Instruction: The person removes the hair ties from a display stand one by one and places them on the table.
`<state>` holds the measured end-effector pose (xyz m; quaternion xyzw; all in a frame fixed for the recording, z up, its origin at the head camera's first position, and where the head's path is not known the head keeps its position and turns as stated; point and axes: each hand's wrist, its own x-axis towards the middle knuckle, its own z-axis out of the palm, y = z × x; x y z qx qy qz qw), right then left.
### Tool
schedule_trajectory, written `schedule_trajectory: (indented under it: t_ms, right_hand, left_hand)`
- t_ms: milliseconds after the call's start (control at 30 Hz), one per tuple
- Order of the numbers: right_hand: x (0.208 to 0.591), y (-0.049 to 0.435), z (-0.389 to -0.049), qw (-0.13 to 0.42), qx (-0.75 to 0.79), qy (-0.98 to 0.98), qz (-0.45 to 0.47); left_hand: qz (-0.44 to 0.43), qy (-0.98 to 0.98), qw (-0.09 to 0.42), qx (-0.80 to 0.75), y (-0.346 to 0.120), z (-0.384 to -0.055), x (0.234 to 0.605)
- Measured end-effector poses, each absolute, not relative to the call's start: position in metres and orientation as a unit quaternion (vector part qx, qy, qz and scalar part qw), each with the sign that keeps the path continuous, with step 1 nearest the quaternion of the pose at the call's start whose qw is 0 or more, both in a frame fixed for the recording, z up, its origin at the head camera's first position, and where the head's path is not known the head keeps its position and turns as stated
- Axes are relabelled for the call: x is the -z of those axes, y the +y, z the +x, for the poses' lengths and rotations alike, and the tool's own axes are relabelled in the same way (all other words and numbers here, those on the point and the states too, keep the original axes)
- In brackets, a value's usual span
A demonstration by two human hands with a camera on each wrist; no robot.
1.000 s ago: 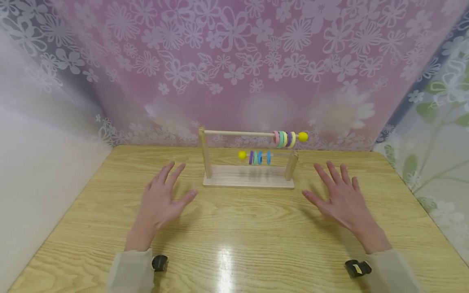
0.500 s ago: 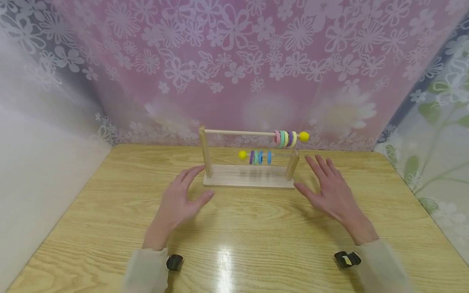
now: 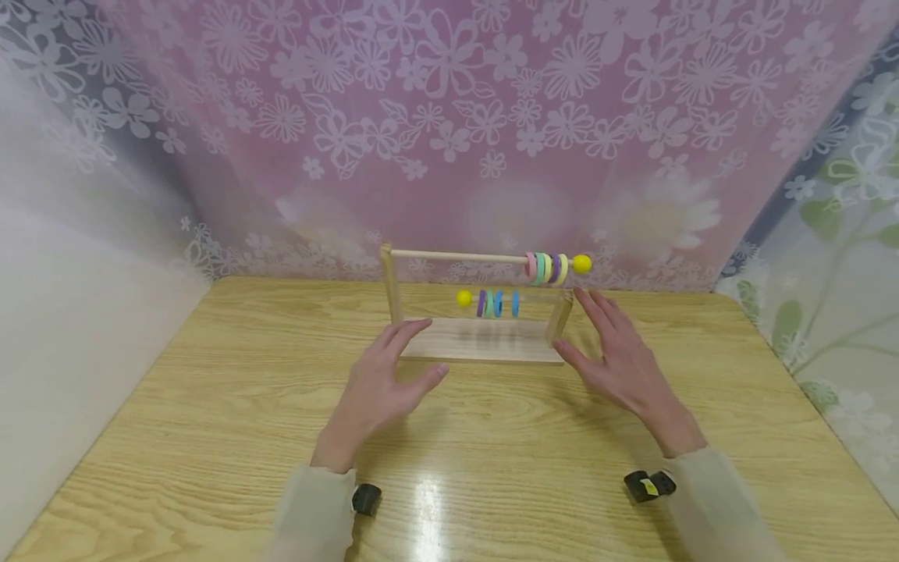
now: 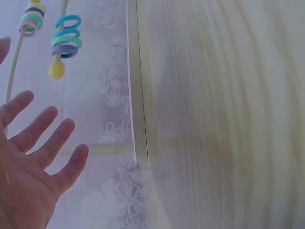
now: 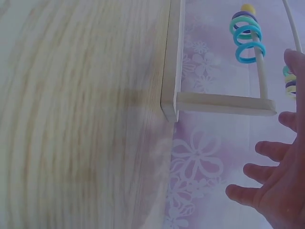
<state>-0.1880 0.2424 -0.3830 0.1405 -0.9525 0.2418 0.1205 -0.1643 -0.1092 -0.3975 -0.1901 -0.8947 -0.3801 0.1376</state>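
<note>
A wooden ring stand (image 3: 485, 349) has two posts, each bearing a horizontal dowel tipped with a yellow ball. Several pastel rings (image 3: 546, 268) hang at the right end of the upper dowel (image 3: 456, 255). On the lower dowel sit purple, green and blue rings (image 3: 498, 304). My left hand (image 3: 379, 390), fingers spread, overlaps the front left of the base in the head view. Its palm and fingers (image 4: 28, 162) hold nothing in the left wrist view. Beside the shorter right post (image 3: 559, 318) is my right hand (image 3: 621, 371), fingers extended, also holding nothing.
The stand rests on a wood-grain table (image 3: 492, 437) before a pink floral curtain (image 3: 449, 156). A pale wall (image 3: 77, 312) borders the left side, and a floral cloth (image 3: 843, 273) hangs at the right. Each wrist wears a small black device.
Both hands have moved inward toward the stand, the left to the right and the right to the left. The stand and its rings have stayed in place.
</note>
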Motion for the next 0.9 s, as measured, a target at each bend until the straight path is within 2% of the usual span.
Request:
schedule_trajectory:
  t_ms: [500, 900]
  right_hand:
    - [0.388, 0.237, -0.201, 0.151, -0.294, -0.931, 0.156]
    - [0.395, 0.232, -0.211, 0.160, -0.394, -0.895, 0.136]
  left_hand:
    - [-0.167, -0.867, 0.157, 0.442, -0.068, -0.179, 0.398]
    - [-0.155, -0.827, 0.158, 0.516, -0.045, -0.193, 0.405]
